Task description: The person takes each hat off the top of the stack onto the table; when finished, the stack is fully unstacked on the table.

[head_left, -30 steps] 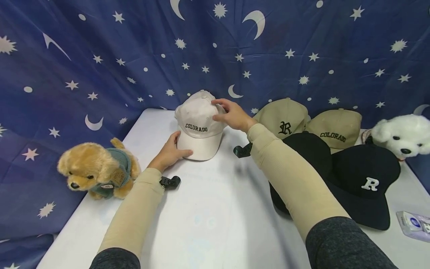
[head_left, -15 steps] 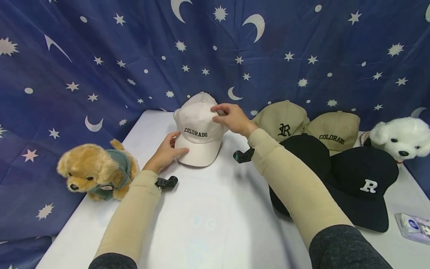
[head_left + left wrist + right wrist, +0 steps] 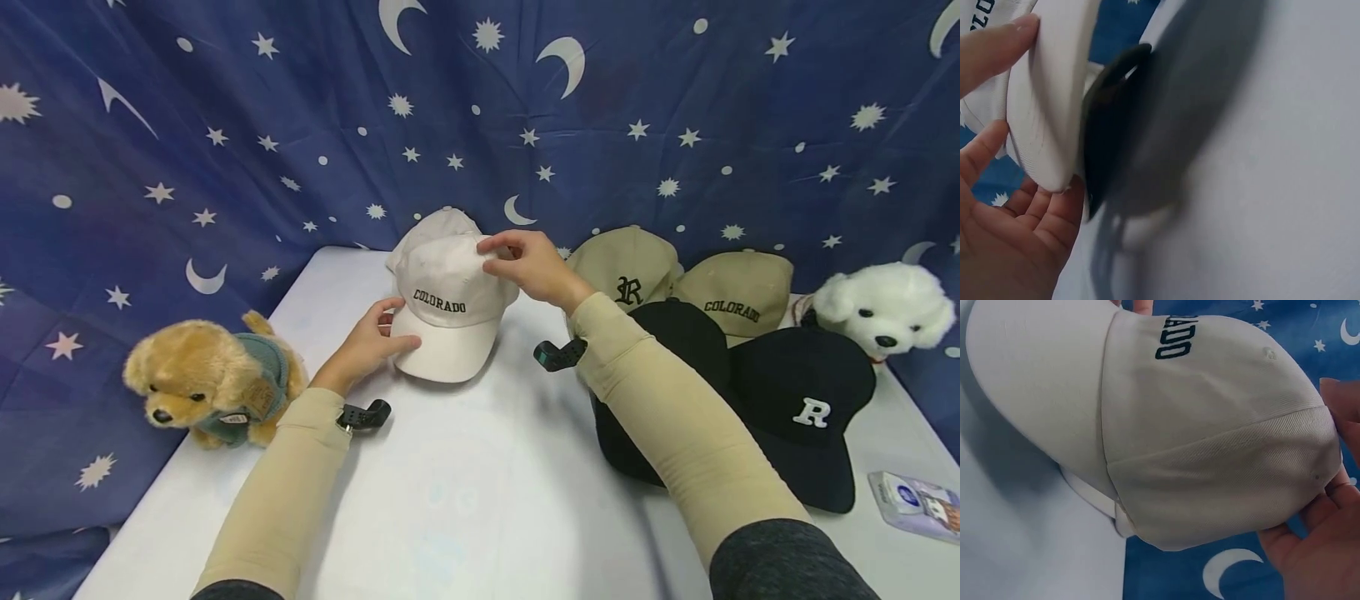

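Note:
In the head view a white baseball cap [image 3: 450, 287] lettered COLORADO stands between both hands, tilted towards me. Behind it shows the crown of a second white cap [image 3: 438, 223], mostly hidden. My left hand [image 3: 365, 343] pinches the front cap's brim at its left side. The left wrist view has the thumb on top of the brim [image 3: 1054, 100] and the other fingers below it. At the crown's upper right, my right hand [image 3: 537, 268] grips the fabric between thumb and fingers. Under the front cap, the right wrist view shows part of another white brim [image 3: 1088, 490].
On the right stand two beige caps [image 3: 626, 258] [image 3: 738, 287], black caps [image 3: 798, 383] and a white plush dog [image 3: 885, 308]. A small purple packet [image 3: 915, 504] lies near the table's right edge. A tan plush dog [image 3: 213, 379] sits left. A starry blue curtain [image 3: 315, 100] backs the white table [image 3: 450, 500].
The front white cap has come towards me and a little right, apart from the cap behind, whose crown now shows more. Both hands moved with it. The head view has shifted slightly.

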Demonstrator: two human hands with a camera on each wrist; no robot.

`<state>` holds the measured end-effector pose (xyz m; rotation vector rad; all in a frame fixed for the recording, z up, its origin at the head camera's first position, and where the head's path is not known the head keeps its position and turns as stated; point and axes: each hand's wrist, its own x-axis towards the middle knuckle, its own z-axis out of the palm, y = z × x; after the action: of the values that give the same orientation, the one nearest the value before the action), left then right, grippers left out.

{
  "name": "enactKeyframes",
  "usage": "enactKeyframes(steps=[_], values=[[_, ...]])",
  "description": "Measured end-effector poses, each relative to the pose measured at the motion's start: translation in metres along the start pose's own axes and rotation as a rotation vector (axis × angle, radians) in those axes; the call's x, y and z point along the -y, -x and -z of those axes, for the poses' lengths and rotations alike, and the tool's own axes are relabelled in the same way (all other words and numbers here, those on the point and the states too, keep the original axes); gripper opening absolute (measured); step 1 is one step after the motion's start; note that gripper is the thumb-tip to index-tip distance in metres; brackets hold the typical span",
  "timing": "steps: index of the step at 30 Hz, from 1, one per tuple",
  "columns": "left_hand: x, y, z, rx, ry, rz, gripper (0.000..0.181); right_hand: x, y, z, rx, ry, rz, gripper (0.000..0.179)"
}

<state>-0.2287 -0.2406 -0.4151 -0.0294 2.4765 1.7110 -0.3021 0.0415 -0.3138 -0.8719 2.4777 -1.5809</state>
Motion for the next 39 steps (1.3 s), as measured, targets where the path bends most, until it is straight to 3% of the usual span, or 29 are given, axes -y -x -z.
enactKeyframes(steps=[6,13,20,39], values=[[-0.011,0.009,-0.005,0.049,-0.042,-0.042,0.082,0.004,0.013,0.014,0.004,0.007,0.004,0.032],[-0.021,0.019,-0.014,0.083,-0.064,-0.070,0.082,0.006,0.028,0.027,0.081,-0.003,-0.036,0.034],[-0.028,0.027,-0.023,0.136,-0.039,-0.101,0.081,0.009,0.039,0.038,0.091,-0.024,0.004,0.038],[-0.028,0.046,-0.043,0.222,-0.040,-0.095,0.081,0.006,0.066,0.050,0.055,-0.041,0.063,0.035]])
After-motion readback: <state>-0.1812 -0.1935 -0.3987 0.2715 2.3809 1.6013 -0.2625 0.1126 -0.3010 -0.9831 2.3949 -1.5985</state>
